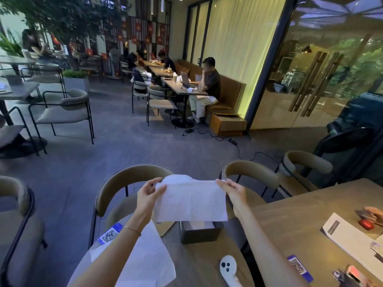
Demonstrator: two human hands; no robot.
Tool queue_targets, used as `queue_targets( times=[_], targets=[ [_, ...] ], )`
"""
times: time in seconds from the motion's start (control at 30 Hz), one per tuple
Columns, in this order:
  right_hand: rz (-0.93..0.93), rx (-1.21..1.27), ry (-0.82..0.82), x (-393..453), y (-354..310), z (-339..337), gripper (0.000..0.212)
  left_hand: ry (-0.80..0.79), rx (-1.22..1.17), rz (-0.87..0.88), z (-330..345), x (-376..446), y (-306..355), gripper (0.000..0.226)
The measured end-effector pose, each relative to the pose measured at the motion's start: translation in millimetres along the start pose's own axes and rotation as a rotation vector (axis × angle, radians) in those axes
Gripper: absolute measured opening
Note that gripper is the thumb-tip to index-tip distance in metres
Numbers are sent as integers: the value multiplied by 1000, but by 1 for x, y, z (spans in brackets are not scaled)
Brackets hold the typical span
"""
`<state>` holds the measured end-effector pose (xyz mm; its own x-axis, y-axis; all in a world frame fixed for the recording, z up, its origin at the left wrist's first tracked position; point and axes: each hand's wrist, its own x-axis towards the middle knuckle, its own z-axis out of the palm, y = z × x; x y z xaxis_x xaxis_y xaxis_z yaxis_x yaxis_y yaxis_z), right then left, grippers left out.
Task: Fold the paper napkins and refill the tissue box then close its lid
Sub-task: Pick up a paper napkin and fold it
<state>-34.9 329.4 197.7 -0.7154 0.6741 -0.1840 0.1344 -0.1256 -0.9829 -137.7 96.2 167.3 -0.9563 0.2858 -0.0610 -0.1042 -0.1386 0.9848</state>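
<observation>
— Napkin status?
— White paper napkin point(190, 200) held up in the air, stretched flat between both hands. Left hand point(148, 195) pinching the upper left corner between thumb and fingers, right hand point(232, 192) pinching the upper right corner the same way. Both closed only at the fingertips, nothing else in either.

— Long axis?
— Left to right, running level from one hand to the other. Top edge already turned over into a narrow fold.

— And the box?
— Dark square open-topped tissue box point(200, 232) straight below the napkin's lower edge, standing on the wooden table point(290, 220). White tissue showing inside. Roughly midway between the hands, neither clearly nearer. Lid not identifiable from here.

— So the coming move?
— Probably more folding, then straight down into the opening. Worth keeping the long axis square to the box.

— More napkins?
— Loose white paper sheets point(143, 257) spread on the table under the left forearm.

— Any writing?
— Blue QR code card point(110, 235) near the left wrist, a second blue QR card point(299, 268) at the right. Codes visible, text too small to read. No brand on the box
</observation>
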Motion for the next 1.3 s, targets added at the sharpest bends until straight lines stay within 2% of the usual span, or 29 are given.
queue_targets(
  times=[0.17,0.3,0.33,0.37,0.4,0.43,0.5,0.53,0.6,0.67,0.73,0.77,0.83,0.9,0.93,0.97,1.03,1.07,1.13,1.23,1.3],
  targets=[
    [-111,-39,-20,-3,-19,20,21,136,50,33,-7,9,7,27],
    [-203,-129,-47,-6,-27,39,20,519,185,199,9,-2,14,19],
    [-216,-137,-65,-6,-27,43,20,496,210,204,18,-7,16,28],
    [-230,-154,-83,-7,-28,47,19,385,205,122,27,-11,16,44],
    [-245,-194,-95,-10,-28,51,19,241,139,-40,35,-11,14,60],
    [-270,-238,-111,-12,-27,54,20,104,19,-280,40,-8,12,75],
    [-338,-355,-141,-18,-27,57,27,-95,-337,-685,40,1,5,95],
    [-382,-424,-177,-22,-25,57,29,-143,-476,-771,40,3,2,97],
    [-460,-606,-308,-27,-20,54,31,-188,-611,-816,42,2,0,87],
    [-463,-814,-442,-34,-17,48,36,-189,-694,-799,43,0,1,66],
    [-380,-910,-524,-42,-16,43,50,-258,-638,-732,44,-1,6,49],
    [-344,-887,-513,-44,-16,41,58,-276,-549,-679,44,-1,10,39],
    [-363,-773,-367,-40,-14,40,63,-309,-387,-561,41,-4,14,27],
    [-477,-722,-208,-25,-8,39,45,-394,-147,-384,37,-5,14,34],
    [-508,-736,-183,-20,-8,38,28,-451,-32,-291,34,-7,15,40],
    [-516,-782,-209,-17,-9,40,20,-506,55,-228,31,-7,14,40],
    [-469,-893,-352,-13,-9,45,50,-564,143,-191,26,-7,14,42],
    [-434,-929,-406,-11,-8,49,57,-568,169,-183,25,-5,14,51],
    [-375,-960,-447,-9,-5,59,48,-575,241,-139,22,-3,13,55],
    [-326,-986,-409,-3,-2,65,28,-591,337,-47,18,-1,14,32],
    [-329,-962,-415,-2,-2,63,27,-519,377,-5,13,-1,14,28]
  ],
)
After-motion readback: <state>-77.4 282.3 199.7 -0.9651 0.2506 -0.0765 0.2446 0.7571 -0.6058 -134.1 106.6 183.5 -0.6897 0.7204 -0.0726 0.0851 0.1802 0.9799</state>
